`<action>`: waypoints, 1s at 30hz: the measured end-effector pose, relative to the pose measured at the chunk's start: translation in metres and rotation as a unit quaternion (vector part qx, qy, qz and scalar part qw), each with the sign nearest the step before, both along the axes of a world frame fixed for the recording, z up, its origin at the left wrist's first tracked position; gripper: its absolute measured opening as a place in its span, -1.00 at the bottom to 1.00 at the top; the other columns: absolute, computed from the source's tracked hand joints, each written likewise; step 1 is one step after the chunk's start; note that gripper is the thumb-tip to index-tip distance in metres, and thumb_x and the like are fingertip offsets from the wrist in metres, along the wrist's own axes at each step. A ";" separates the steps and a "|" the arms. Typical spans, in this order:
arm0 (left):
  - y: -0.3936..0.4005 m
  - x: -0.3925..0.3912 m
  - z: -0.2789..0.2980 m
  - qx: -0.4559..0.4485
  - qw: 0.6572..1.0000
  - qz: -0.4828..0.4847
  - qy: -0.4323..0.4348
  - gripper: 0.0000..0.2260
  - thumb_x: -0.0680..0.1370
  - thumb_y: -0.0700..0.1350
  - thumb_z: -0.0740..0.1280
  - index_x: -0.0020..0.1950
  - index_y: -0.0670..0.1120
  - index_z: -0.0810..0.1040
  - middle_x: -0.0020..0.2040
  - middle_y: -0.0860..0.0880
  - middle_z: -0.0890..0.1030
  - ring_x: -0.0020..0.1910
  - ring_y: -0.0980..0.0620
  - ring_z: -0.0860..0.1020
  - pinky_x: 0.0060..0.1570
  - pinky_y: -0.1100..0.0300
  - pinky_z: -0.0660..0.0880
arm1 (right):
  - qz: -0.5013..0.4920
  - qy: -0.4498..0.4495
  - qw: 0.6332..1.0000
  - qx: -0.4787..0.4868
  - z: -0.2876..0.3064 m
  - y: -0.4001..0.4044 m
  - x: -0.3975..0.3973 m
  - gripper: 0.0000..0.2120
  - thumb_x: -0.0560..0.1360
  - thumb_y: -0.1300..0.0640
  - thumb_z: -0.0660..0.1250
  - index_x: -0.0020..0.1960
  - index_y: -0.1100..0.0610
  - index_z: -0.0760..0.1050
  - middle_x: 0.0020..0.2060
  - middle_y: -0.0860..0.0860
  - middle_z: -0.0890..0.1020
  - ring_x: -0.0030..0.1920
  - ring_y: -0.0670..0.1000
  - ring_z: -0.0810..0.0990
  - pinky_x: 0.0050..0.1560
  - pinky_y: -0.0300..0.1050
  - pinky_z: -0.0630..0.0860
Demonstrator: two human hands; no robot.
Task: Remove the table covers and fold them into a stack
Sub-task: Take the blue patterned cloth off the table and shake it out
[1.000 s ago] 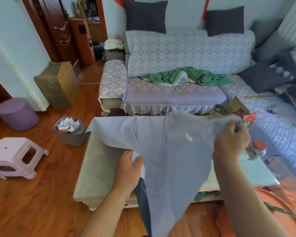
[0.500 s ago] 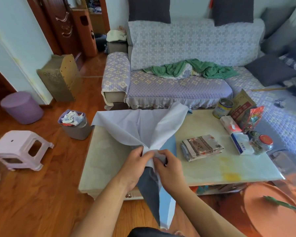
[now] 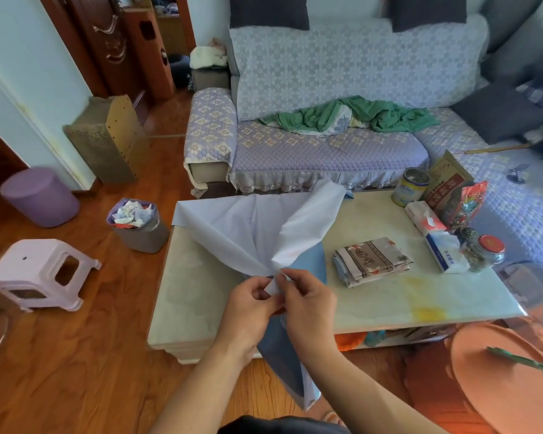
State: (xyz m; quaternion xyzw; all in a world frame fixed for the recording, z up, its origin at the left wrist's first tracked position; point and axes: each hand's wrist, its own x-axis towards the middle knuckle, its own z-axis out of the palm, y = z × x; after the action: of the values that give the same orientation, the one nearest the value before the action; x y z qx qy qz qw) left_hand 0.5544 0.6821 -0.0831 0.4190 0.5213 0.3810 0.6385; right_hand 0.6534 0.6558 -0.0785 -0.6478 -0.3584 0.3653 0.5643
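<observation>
Head view is showing both hands meeting above the near edge of the pale marble-topped coffee table [image 3: 405, 299]. The left hand [image 3: 248, 303] and right hand [image 3: 308, 300] are each pinching corners of the thin light-blue fabric table cover [image 3: 251, 227], which is fanning out from the pinch across the table's left half and hanging down over its near edge. To the right of the cover, a folded brown patterned cloth [image 3: 372, 260] is lying on the table. For a clean fold, I judge the pinched corners should be matched edge to edge, then the cloth shaken flat before creasing.
</observation>
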 end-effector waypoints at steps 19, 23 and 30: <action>-0.030 -0.012 0.021 0.006 1.000 0.019 0.006 -0.74 0.66 -0.23 0.27 0.17 0.01 0.71 0.07 -0.03 0.74 0.15 0.01 0.68 0.27 -0.03 0.55 | 0.139 -0.174 0.975 0.028 -0.024 -0.025 -0.014 -0.40 0.52 0.46 0.15 0.49 0.07 0.42 0.42 -0.18 0.44 0.41 -0.42 0.28 0.44 -0.39 0.25; -0.032 -0.008 0.029 -0.022 0.996 0.018 -0.087 -0.73 0.66 -0.27 0.21 0.20 -0.12 0.69 0.11 -0.13 0.72 0.19 -0.04 0.66 0.27 -0.01 0.53 | 0.133 -0.224 0.964 0.054 -0.033 -0.026 -0.013 -0.34 0.49 0.38 0.12 0.54 -0.01 0.33 0.49 -0.19 0.33 0.52 -0.27 0.20 0.51 -0.26 0.23; -0.017 0.016 0.017 0.027 0.974 0.173 0.141 -0.81 0.54 -0.01 0.42 -0.18 -0.10 0.60 -0.28 -0.04 0.68 -0.20 -0.01 0.68 -0.07 -0.04 0.63 | 0.173 -0.345 0.911 0.145 -0.028 -0.025 -0.018 -0.64 0.55 0.20 0.35 0.34 0.12 0.51 0.16 -0.04 0.60 0.23 -0.10 0.54 0.26 -0.34 0.42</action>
State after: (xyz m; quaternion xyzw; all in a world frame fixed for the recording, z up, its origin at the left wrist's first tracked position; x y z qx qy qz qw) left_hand 0.5707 0.6654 -0.0659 0.3894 0.6599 0.4367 0.4715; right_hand 0.6352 0.6306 -0.1067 -0.5725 -0.6862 0.1554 0.4210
